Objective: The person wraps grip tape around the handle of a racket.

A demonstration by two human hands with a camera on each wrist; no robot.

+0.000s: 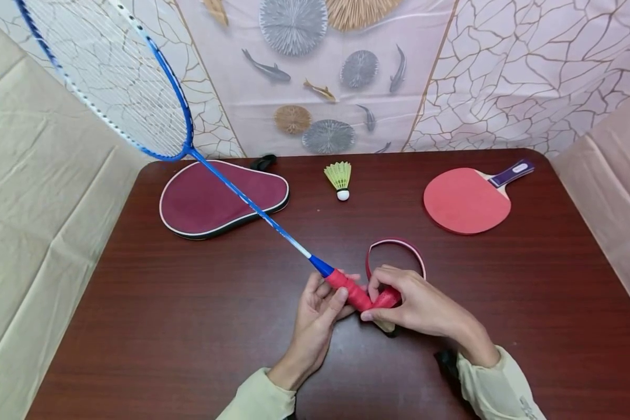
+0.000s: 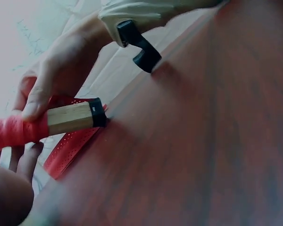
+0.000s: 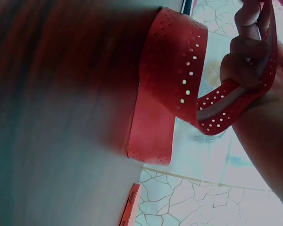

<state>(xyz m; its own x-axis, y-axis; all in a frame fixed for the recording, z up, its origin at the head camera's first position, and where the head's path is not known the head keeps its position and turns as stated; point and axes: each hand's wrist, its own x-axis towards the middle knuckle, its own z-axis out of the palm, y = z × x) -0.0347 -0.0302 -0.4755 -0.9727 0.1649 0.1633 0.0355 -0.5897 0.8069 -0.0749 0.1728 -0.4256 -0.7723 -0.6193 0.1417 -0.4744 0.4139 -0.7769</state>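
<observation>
A blue and white badminton racket (image 1: 249,203) slants from the upper left down to both hands in the head view. My left hand (image 1: 312,326) grips its handle, thumb on top and fingers beneath. Red perforated grip tape (image 1: 346,287) wraps the upper handle; bare wood (image 2: 70,117) and a black end cap (image 2: 98,112) show below it in the left wrist view. My right hand (image 1: 422,303) pinches the tape at the lowest wrap. From there the tape's loose length (image 3: 172,61) hangs in a wide loop towards the table, its holes showing in the right wrist view.
On the dark wooden table (image 1: 189,326) lie a maroon paddle case (image 1: 210,198) at back left, a yellow shuttlecock (image 1: 340,179) at back centre and a red table tennis paddle (image 1: 467,201) at back right. A patterned cloth (image 1: 378,35) hangs behind.
</observation>
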